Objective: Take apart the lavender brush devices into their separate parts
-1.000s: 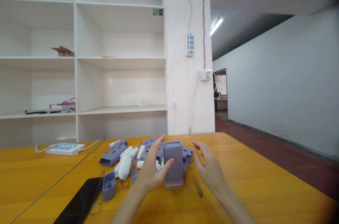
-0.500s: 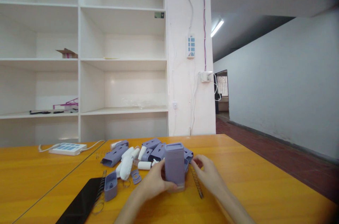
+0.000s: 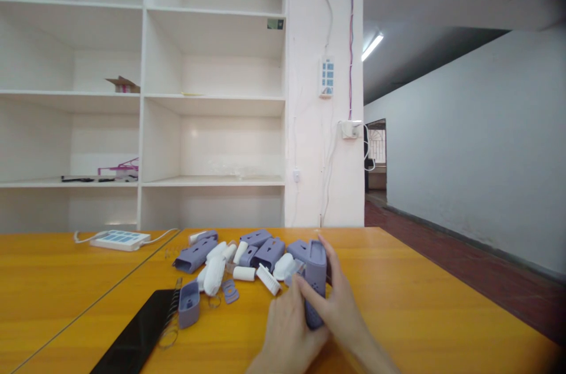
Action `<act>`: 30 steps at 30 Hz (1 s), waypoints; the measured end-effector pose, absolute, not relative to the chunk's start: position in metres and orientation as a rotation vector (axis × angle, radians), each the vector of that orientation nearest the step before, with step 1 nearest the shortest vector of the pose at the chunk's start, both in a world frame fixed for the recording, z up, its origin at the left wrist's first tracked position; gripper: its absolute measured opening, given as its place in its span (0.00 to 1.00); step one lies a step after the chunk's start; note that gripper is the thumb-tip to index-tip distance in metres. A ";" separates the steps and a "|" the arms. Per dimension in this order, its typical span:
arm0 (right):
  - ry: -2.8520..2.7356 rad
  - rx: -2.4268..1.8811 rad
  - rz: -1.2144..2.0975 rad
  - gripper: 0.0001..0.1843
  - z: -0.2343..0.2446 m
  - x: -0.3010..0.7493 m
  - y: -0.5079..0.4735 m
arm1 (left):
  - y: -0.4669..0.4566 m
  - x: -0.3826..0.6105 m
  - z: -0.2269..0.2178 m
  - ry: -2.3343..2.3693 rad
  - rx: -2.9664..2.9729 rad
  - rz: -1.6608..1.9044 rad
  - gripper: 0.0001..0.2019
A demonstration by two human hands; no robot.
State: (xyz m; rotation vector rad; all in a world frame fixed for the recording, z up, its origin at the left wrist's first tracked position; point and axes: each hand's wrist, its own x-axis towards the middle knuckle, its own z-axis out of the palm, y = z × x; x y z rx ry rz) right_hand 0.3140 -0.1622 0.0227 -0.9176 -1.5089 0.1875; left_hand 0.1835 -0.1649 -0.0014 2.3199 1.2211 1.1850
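One purple casing [image 3: 316, 269] in hand, the rest lying loose

White shelving [image 3: 232, 138] fills the wall behind a wooden table [image 3: 420, 303]; on the table's near left lies a black slab [image 3: 135, 330], with a white power strip [image 3: 120, 239] farther back; in front, two bare hands meet at the purple casing, held tilted at the right end of a scatter of parts; the right hand [image 3: 342, 309] grips it, thumb across its near face and index finger up its right edge; the left hand [image 3: 287, 327] is closed on its lower left, fingertips mostly hidden.

One piece is being worked, by the look of it, and much remains untouched; whether anything is fitted inside cannot be told; several purple housings [image 3: 269, 253] lie on their sides, apart from the hands; white molded pieces [image 3: 214, 275] lie in a heap, and an open purple cup [image 3: 189, 304] stands near the slab; smaller still are a white brush [image 3: 268, 279], a white cylinder [image 3: 244, 273], a flat purple plate [image 3: 230, 291] and, smallest, a wire ring [image 3: 169, 337], all seemingly not yet joined to anything.
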 end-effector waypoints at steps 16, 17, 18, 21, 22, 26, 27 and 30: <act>-1.186 -0.867 0.675 0.25 0.029 0.325 -0.166 | -0.159 0.168 0.004 1.133 2.221 1.161 0.33; -1.198 -0.872 0.664 0.26 0.029 0.325 -0.166 | -0.159 0.168 0.004 1.098 2.266 1.132 0.33; -1.205 -0.876 0.658 0.26 0.029 0.325 -0.166 | -0.159 0.167 0.004 1.083 2.312 1.117 0.32; -1.216 -0.878 0.656 0.25 0.031 0.325 -0.166 | -0.155 0.160 0.010 1.122 2.474 1.093 0.26; -1.217 -0.875 0.663 0.25 0.031 0.324 -0.166 | -0.152 0.155 0.013 1.152 2.543 1.087 0.22; -1.204 -0.864 0.701 0.24 0.033 0.323 -0.165 | -0.136 0.121 0.029 1.333 2.672 1.120 0.20; -1.199 -0.869 0.701 0.25 0.033 0.323 -0.165 | -0.132 0.111 0.032 1.351 2.675 1.127 0.18; -1.197 -0.896 0.686 0.25 0.032 0.324 -0.165 | -0.122 0.088 0.036 1.282 2.755 1.038 0.13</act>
